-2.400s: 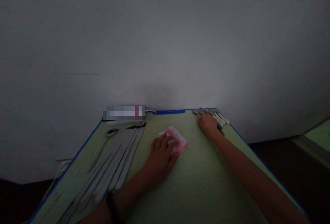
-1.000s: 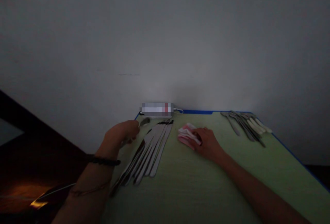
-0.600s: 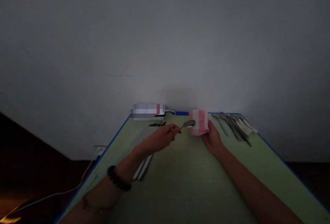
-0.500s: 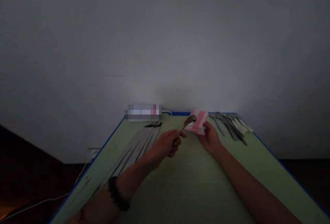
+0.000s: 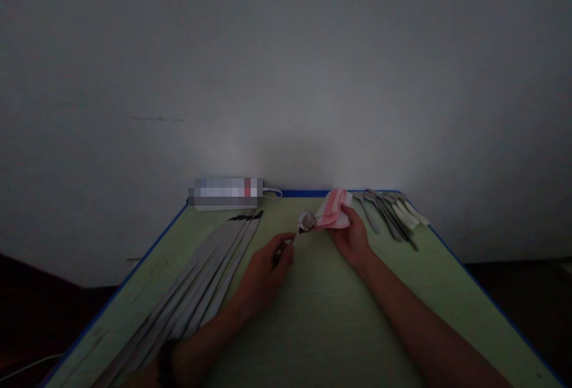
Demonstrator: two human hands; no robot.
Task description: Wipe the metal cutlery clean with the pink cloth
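Observation:
My left hand [image 5: 268,266] is closed around the handle of a metal spoon [image 5: 306,222], whose bowl points up and away to the right. A pink-and-white striped cloth [image 5: 333,209] is pinched in my right hand [image 5: 354,236], thumb on top and fingers beneath. The spoon's bowl is close to the cloth's left edge; whether they touch I cannot tell. Both hands are above the middle of the pale green table [image 5: 322,316].
Long flat grey strips [image 5: 196,286] with dark ends lie along the left side. A white box-like device [image 5: 227,194], partly blurred out, stands at the back left with a cable [image 5: 273,191]. Several metal utensils [image 5: 388,216], some white-handled [image 5: 409,214], lie at the back right.
My left hand has drawn the spoon back to the left, off the front of the cloth. The cloth is now bunched differently in my right hand. The view has shifted slightly right.

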